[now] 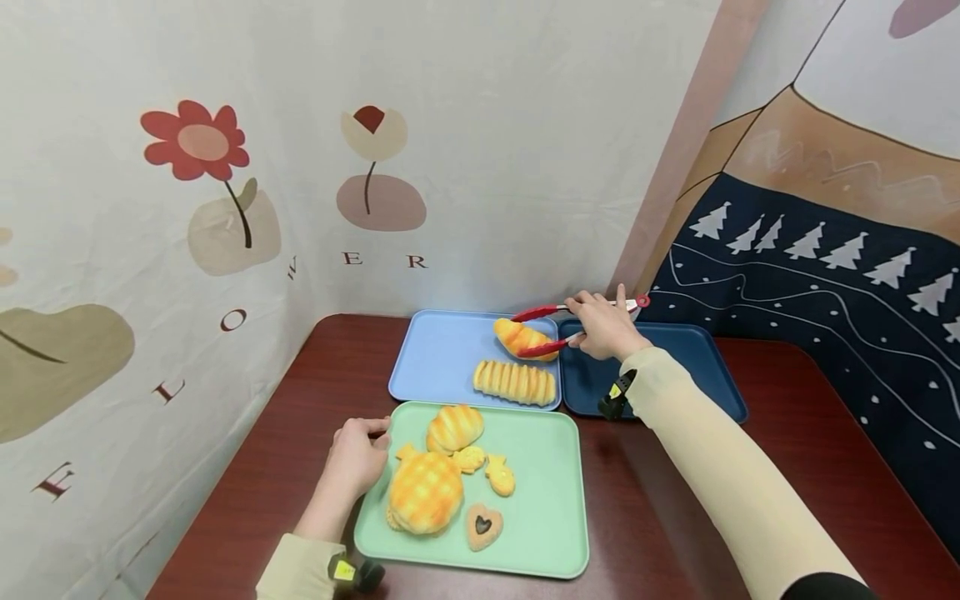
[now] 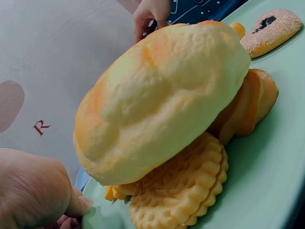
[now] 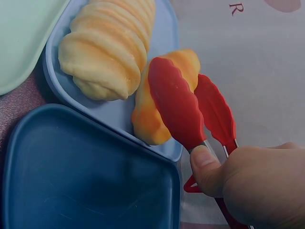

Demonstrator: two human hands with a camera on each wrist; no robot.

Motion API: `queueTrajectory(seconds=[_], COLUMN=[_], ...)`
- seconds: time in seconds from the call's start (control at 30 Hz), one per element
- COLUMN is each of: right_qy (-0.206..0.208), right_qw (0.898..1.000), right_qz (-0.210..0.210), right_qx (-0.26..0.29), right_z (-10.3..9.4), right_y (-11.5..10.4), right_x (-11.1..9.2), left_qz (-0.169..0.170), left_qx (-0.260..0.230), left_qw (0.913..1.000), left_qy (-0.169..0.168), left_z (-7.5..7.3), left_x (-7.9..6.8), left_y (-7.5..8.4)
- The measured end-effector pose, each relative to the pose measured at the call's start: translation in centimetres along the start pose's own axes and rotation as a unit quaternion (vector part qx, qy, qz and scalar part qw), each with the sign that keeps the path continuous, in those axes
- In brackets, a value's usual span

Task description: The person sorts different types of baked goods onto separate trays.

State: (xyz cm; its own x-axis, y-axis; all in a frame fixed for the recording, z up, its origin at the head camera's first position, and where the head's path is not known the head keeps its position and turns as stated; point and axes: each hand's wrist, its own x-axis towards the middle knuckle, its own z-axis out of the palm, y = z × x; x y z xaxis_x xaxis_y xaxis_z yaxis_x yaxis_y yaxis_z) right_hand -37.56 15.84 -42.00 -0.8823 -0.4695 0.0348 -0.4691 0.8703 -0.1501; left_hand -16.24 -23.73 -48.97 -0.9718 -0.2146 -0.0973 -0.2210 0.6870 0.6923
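My right hand (image 1: pixel 600 323) grips red-tipped tongs (image 3: pixel 176 102), whose two heads stand on either side of a croissant (image 1: pixel 517 335) in the light blue tray (image 1: pixel 431 358). A ridged long bread roll (image 1: pixel 514 382) lies in front of the croissant. With thumb on top and fingers curled below, my left hand (image 1: pixel 358 457) pinches the left rim of the green tray (image 1: pixel 540 525). That tray carries a round checkered bun (image 1: pixel 426 492) over a scalloped biscuit (image 2: pixel 181 186), a smaller bread (image 1: pixel 454 427), two small yellow biscuits (image 1: pixel 500 475) and a heart cookie (image 1: pixel 483 527).
A dark blue tray (image 1: pixel 720 392) stands right of the light blue one, under my right forearm. All three trays sit close together on the dark red table (image 1: pixel 660 517). A printed cloth (image 1: pixel 510 167) hangs behind the table's far edge.
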Motion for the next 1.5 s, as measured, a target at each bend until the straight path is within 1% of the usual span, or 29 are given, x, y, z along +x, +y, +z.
queueTrajectory(seconds=[0.3,0.4,0.6,0.9,1.2,1.5], right_qy=[-0.027,-0.029,-0.022,-0.010,0.011,0.028], right_qw=[0.999,0.999,0.999,0.996,0.995,0.994], right_qz=[0.014,0.017,0.021,0.034,0.013,0.002], right_qx=[0.022,0.026,0.044,0.084,0.094,0.105], right_z=[-0.4,-0.4,-0.6,-1.6,-1.6,-1.8], right_y=[0.3,0.5,0.7,0.3,0.2,-0.9], right_x=[-0.5,-0.8,-1.3,-2.6,-4.0,-5.8], left_qz=[0.004,0.006,0.005,0.005,0.005,0.008], left_qx=[-0.001,-0.002,-0.001,-0.004,0.001,-0.004], left_qw=[1.0000,1.0000,1.0000,1.0000,1.0000,1.0000], left_qy=[0.003,0.001,-0.002,-0.001,0.000,0.002], left_z=[0.3,0.3,0.2,0.1,0.0,0.1], left_x=[0.1,0.0,-0.2,-0.2,-0.3,-0.2], left_y=[0.1,0.1,0.3,0.4,0.2,0.0])
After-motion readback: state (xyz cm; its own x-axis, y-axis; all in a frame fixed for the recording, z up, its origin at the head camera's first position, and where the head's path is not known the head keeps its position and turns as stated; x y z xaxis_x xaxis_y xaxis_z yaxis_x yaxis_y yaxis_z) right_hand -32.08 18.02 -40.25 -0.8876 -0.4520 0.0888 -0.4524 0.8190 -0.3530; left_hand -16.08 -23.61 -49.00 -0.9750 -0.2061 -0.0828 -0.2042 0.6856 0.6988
